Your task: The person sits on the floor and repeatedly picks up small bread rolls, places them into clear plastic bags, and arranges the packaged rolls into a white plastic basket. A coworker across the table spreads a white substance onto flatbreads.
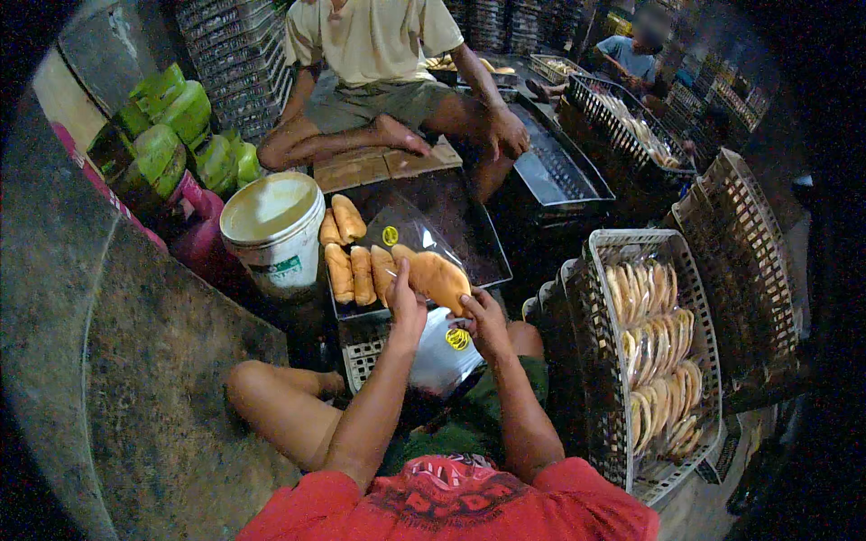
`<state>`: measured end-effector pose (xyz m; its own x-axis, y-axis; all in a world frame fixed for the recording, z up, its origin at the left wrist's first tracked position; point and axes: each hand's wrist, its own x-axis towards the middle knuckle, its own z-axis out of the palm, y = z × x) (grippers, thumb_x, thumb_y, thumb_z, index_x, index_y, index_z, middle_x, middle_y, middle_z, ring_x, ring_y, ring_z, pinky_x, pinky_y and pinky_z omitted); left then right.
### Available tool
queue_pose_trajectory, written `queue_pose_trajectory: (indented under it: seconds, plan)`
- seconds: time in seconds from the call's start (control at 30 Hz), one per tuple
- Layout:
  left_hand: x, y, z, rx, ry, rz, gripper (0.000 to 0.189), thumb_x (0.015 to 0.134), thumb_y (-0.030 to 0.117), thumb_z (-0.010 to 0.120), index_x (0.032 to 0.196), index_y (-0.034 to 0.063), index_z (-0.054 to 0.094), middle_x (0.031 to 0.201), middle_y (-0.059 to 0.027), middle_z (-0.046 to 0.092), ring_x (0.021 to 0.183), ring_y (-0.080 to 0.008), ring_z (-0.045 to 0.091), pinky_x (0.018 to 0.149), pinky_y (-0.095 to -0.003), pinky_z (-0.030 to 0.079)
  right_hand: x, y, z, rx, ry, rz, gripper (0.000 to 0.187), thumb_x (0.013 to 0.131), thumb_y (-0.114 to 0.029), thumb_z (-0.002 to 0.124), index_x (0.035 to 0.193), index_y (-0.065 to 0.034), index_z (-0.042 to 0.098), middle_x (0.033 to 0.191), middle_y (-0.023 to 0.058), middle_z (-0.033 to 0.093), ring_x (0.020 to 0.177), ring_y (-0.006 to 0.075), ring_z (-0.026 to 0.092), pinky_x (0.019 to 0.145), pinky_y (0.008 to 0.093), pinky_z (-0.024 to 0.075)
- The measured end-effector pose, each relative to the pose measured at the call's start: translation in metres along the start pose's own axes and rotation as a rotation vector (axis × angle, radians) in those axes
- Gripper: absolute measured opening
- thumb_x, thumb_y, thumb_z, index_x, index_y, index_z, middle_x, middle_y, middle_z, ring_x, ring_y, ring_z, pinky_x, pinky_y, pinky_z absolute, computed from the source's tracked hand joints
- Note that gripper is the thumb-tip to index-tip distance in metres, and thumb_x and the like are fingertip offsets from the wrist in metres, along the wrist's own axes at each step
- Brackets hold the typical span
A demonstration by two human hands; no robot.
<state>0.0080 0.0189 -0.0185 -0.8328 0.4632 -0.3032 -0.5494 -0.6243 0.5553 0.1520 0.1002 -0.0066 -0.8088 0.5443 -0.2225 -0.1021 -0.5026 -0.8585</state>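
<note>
A golden bread roll [440,274] is held between my two hands above a dark tray [487,223]. My left hand [407,304] grips its left side with the thumb up, and a thin pale object of unclear kind shows beside that thumb. The fingers of my right hand [486,323] pinch the roll's near right end. Several more elongated rolls [363,274] lie at the tray's left side. A clear plastic bag [399,226] with a yellow print lies behind the held roll. Below my hands rest plastic bags [436,358], also printed in yellow.
A white bucket [287,233] stands left of the tray, near green gas cylinders [162,145] and a pink one [196,220]. On the right, a plastic crate [653,237] holds bagged breads [653,345]. Across from me sits a person [372,54], one hand at a metal tray [561,162].
</note>
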Motion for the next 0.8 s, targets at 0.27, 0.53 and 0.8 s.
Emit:
queue_pose_trajectory:
  seconds: [0.27, 0.53, 0.8]
  plan:
    - [-0.046, -0.052, 0.007, 0.211, -0.037, -0.086, 0.035, 0.089, 0.035, 0.07, 0.107, 0.0064, 0.064, 0.087, 0.0008, 0.061, 0.073, -0.0107, 0.056, 0.062, -0.0256, 0.043, 0.003, 0.012, -0.003, -0.681, 0.372, -0.427, 0.033, 0.082, -0.021, 0.075, 0.105, 0.0013, 0.069, 0.108, 0.013, 0.064, 0.093, 0.0226, 0.066, 0.086, 0.0327, 0.0528]
    - [-0.079, -0.053, 0.013, 0.555, -0.467, -0.443, 0.042, 0.09, 0.031, 0.07, 0.109, -0.0062, 0.063, 0.099, -0.0091, 0.068, 0.089, -0.0165, 0.067, 0.079, -0.0294, 0.056, -0.052, -0.085, -0.038, -0.561, 0.375, -0.13, 0.043, 0.087, -0.037, 0.067, 0.11, -0.0008, 0.064, 0.09, 0.0055, 0.065, 0.081, 0.012, 0.06, 0.069, 0.0264, 0.0473]
    - [-0.023, 0.01, -0.074, 2.274, -0.697, 0.417, 0.063, 0.066, 0.03, 0.086, 0.114, -0.0017, 0.061, 0.108, -0.0249, 0.065, 0.102, -0.0376, 0.064, 0.086, -0.0423, 0.05, -0.273, -0.224, -0.117, -0.586, 0.813, -0.482, 0.049, 0.081, -0.025, 0.072, 0.119, 0.0017, 0.057, 0.105, 0.009, 0.065, 0.089, 0.0173, 0.063, 0.079, 0.0296, 0.0502]
